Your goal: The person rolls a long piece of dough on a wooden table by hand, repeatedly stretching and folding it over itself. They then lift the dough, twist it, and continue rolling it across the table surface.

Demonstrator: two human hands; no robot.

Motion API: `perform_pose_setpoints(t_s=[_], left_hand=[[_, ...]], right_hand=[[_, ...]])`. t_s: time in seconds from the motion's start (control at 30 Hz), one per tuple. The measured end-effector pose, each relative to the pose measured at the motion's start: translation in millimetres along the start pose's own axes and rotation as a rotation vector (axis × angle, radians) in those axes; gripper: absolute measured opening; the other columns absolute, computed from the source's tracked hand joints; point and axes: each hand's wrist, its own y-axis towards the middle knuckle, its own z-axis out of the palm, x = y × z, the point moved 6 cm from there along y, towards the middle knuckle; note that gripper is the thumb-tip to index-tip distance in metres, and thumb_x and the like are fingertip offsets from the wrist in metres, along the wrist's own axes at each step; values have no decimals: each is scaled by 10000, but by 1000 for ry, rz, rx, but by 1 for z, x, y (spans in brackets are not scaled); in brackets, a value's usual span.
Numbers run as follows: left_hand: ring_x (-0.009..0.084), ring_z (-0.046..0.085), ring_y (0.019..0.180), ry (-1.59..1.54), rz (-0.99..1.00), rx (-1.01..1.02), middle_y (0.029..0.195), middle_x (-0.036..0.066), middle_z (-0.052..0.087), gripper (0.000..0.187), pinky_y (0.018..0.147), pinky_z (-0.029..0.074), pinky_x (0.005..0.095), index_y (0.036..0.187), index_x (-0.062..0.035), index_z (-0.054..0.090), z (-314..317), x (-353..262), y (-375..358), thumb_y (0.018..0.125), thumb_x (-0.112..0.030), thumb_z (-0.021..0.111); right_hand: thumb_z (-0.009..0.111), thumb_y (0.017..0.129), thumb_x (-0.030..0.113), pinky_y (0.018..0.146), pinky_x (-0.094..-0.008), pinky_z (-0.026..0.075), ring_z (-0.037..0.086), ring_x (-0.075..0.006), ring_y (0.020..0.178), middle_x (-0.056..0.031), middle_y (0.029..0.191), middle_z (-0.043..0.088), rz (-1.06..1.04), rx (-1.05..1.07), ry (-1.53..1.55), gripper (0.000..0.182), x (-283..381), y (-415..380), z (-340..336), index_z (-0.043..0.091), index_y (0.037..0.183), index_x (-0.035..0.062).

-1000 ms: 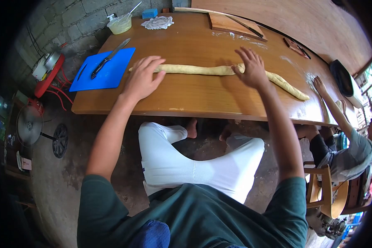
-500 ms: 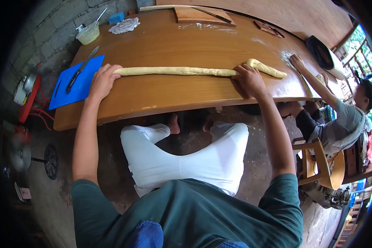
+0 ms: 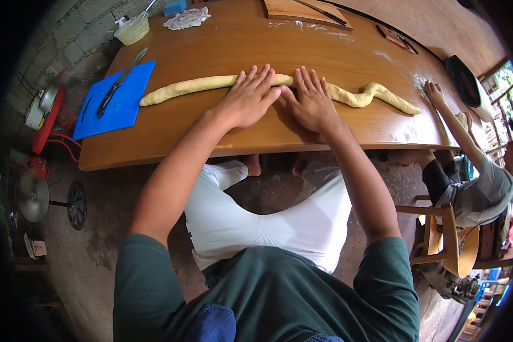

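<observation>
A long rope of pale yellow dough lies across the wooden table, its right part bent in a wave. My left hand rests flat on the middle of the rope, fingers stretched out and spread. Beside it, my right hand also lies flat on the dough with its fingers extended. The two thumbs come close together or touch. Under both palms, a stretch of the rope is hidden. The rope's left end lies close to a blue cutting board.
A knife lies on the blue board. At the back left are a bowl, a crumpled cloth and a blue block. A wooden board lies at the far side. On the right, another person's hand touches the floury tabletop.
My hands have let go near the rope's left end and right bend and come together flat on its middle. The folded right part now lies opened into a wave. The view has shifted slightly.
</observation>
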Motion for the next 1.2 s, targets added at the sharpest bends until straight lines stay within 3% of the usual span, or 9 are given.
perform_pose_setpoints(t_s=[0.2, 0.43, 0.63, 0.67, 0.73, 0.77, 0.83, 1.0, 1.2], left_hand=[[306, 62, 1678, 20, -296, 55, 1819, 76, 109, 877, 1346, -16, 525, 1729, -100, 187, -4, 35, 89, 1093, -699, 115], [286, 74, 1679, 105, -462, -74, 1819, 55, 121, 779, 1349, 36, 536, 1734, -214, 229, -9, 75, 173, 1101, -663, 163], [320, 163, 1662, 116, -401, -265, 1793, 125, 214, 707, 1351, 100, 532, 1691, -140, 341, -17, 106, 232, 1113, -546, 311], [311, 195, 1654, 128, -363, -268, 1785, 134, 234, 700, 1345, 134, 521, 1684, -146, 359, -17, 105, 237, 1112, -547, 327], [293, 262, 1634, 142, -261, -281, 1770, 134, 279, 690, 1332, 197, 502, 1665, -138, 395, -14, 106, 239, 1106, -540, 375], [293, 262, 1634, 138, -246, -281, 1770, 134, 279, 690, 1332, 197, 502, 1665, -138, 395, -11, 105, 236, 1106, -540, 375], [289, 249, 1640, 167, -242, -97, 1779, 96, 272, 704, 1334, 182, 510, 1674, -146, 382, 0, 101, 225, 1103, -557, 370], [292, 240, 1645, 216, -183, -11, 1791, 40, 251, 636, 1332, 181, 523, 1692, -300, 357, 0, 73, 177, 1120, -575, 316], [313, 332, 1609, 155, 33, 19, 1735, 99, 371, 587, 1304, 268, 492, 1632, -214, 477, -8, 46, 86, 1143, -512, 352]], right_hand=[[200, 1050, 768, 1356, -498, 37, 134, -300, 1671, -155, 1781, 241, 251, 169, -89, 1001, -33, 89, 10, 246, 1695, 3], [242, 1053, 753, 1364, -486, 66, 122, -276, 1673, -122, 1795, 205, 325, 168, -71, 976, -67, 177, 16, 255, 1695, 18], [369, 1071, 630, 1312, -497, 234, 387, -333, 1571, -207, 1633, 493, 257, -96, -73, 809, -105, 248, 28, 493, 1575, 10], [415, 1067, 599, 1252, -506, 317, 503, -361, 1449, -227, 1490, 591, 197, -201, -69, 720, -106, 254, 30, 599, 1416, -4], [449, 1077, 504, 1126, -531, 459, 667, -403, 1232, -255, 1267, 715, 86, -416, -70, 590, -103, 249, 30, 736, 1120, -10], [449, 1077, 504, 1126, -531, 459, 667, -403, 1232, -255, 1267, 715, 97, -422, -79, 590, -98, 241, 22, 736, 1120, -10], [367, 1099, 472, 1171, -495, 422, 627, -376, 1324, -216, 1375, 692, 168, -179, -25, 602, -85, 219, 12, 691, 1309, 10], [328, 1104, 456, 1227, -517, 353, 579, -325, 1395, -158, 1430, 675, 172, -104, -74, 583, -54, 158, 6, 715, 1309, 71], [425, 1088, 494, 1276, -549, 300, 503, -340, 1481, -161, 1571, 569, -106, -162, 67, 566, -14, 44, 3, 646, 1421, 93]])
